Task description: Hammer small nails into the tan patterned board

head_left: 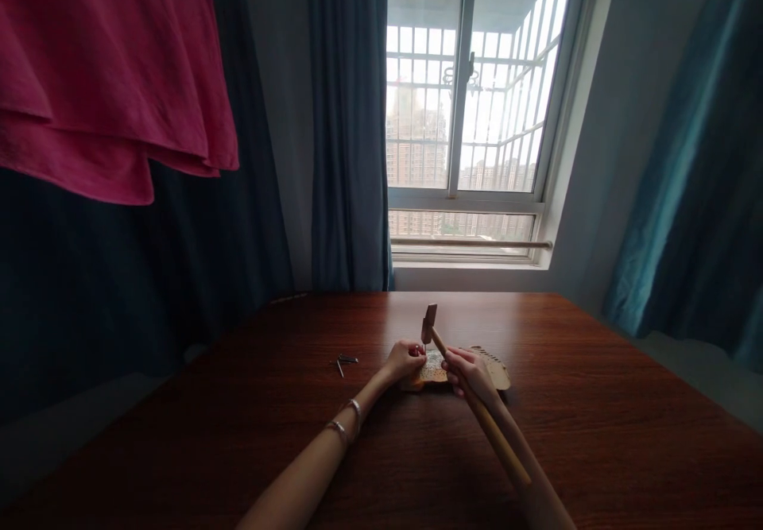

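Hammer [492,435] in closed right grip [470,373]; left grip [406,357] pinching nail [424,346].

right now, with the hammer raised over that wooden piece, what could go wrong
1. The left hand pinches what looks like a nail right under the head of the hammer; a stray blow could hit that hand.
2. The right hand grips the handle near the head, so aim may be poor.
3. The wooden piece lies unclamped on the table and might skid.
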Demonstrator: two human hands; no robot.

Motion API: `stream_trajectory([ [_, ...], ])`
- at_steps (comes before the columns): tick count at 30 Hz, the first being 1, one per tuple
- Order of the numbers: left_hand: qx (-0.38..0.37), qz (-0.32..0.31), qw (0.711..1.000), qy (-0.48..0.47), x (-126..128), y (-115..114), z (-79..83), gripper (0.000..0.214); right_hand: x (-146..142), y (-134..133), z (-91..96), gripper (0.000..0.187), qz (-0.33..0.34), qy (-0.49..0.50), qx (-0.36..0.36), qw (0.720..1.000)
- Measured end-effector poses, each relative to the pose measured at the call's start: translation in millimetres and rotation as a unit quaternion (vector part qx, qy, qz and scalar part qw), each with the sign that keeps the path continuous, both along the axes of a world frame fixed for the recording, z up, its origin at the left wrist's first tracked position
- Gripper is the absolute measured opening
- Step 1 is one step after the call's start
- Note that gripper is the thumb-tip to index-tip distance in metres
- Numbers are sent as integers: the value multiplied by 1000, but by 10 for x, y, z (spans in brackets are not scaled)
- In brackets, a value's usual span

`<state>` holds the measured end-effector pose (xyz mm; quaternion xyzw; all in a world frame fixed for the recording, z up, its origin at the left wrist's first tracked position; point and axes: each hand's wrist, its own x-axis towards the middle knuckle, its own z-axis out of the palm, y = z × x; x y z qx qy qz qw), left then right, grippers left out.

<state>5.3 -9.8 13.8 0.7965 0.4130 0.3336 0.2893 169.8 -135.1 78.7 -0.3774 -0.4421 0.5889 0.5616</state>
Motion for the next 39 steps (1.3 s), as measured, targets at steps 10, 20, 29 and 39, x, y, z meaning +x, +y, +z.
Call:
stream_trajectory([
  [10, 6, -5, 1000, -3, -8, -38, 46, 16, -9, -19, 23, 36, -9, 10, -4, 1000],
  [20, 7, -3, 1000, 3, -14, -5, 6, 17, -18, -48, 54, 33, -16, 10, 16, 1000],
  [29, 16, -2, 1000, 2, -3, 16, -25, 17, -32, -37, 20, 33, -15, 12, 19, 1000],
  [39, 19, -8, 1000, -6, -24, 60, -71, 19, 80, -138, 151, 24, 0, 106, -14, 994],
])
